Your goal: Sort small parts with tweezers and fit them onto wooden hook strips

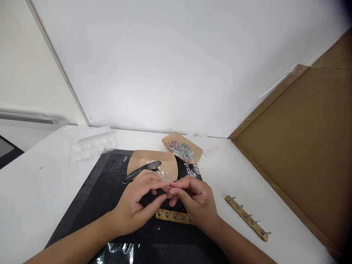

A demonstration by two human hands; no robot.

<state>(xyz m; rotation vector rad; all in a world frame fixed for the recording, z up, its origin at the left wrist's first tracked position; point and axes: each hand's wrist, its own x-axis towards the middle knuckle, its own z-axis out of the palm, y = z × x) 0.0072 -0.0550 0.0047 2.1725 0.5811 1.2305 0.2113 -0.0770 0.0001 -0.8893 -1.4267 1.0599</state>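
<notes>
My left hand point(139, 201) and my right hand point(199, 201) meet at their fingertips above the black mat point(110, 194). The fingers of both are closed in a pinch around something tiny and pale, mostly hidden by the fingertips. Just beyond them lies a cardboard tray point(137, 158) holding small white pieces point(161, 173), and a curved black nail file point(141, 171) rests across it. Beneath my hands, on the mat, is a wooden strip point(172, 216) with a row of metal clips, its right end partly covered by my right hand.
Another cardboard tray point(167, 138) at the back holds many small clear packets. To the right, a second wooden strip point(247, 219) carries upright metal clips. A clear plastic compartment box point(92, 146) stands back left. A brown cardboard panel point(297, 146) bounds the right side.
</notes>
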